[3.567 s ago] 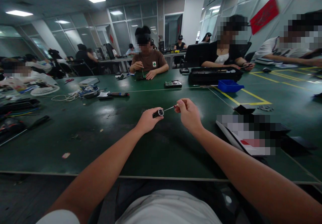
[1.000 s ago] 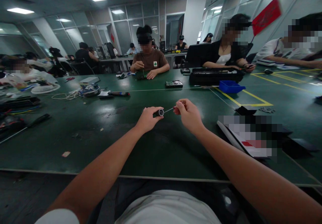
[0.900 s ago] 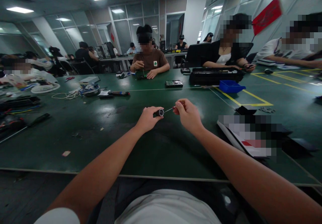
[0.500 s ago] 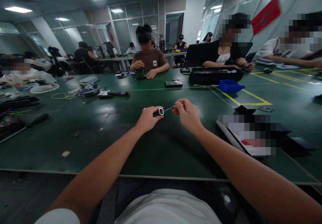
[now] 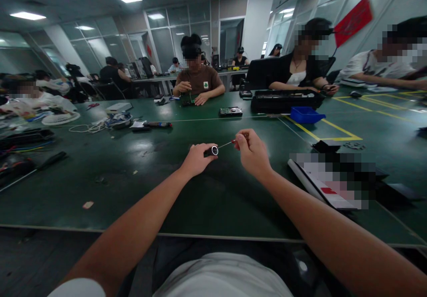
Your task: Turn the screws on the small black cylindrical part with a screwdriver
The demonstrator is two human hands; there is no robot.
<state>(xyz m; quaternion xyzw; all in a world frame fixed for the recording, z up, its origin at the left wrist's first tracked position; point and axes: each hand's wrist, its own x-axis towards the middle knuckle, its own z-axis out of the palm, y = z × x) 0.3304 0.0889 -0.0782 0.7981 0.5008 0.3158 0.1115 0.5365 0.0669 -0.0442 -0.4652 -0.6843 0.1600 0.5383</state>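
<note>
My left hand [image 5: 197, 160] is closed around a small black cylindrical part [image 5: 211, 151] with a bright ring on its end that faces me. Between thumb and fingers of my right hand [image 5: 253, 151] is a thin screwdriver [image 5: 232, 142] with a red collar; its handle is mostly covered by the fingers. The metal shaft points left at the black part, and its tip meets or lies just behind the ringed end; I cannot tell which. Both hands are held above the green table [image 5: 213, 203].
A pixelated booklet or box [image 5: 320, 185] lies right of my right arm. Beyond my hands are a hard drive [image 5: 231, 111], a blue tray [image 5: 306, 115] and a black casing [image 5: 283, 101]. Cables [image 5: 116, 121] and a long screwdriver [image 5: 51, 160] are on the left. A co-worker [image 5: 200, 81] sits opposite.
My right hand has shifted slightly right with the screwdriver, and more of the shaft shows. My left hand with the black part stays nearly in place.
</note>
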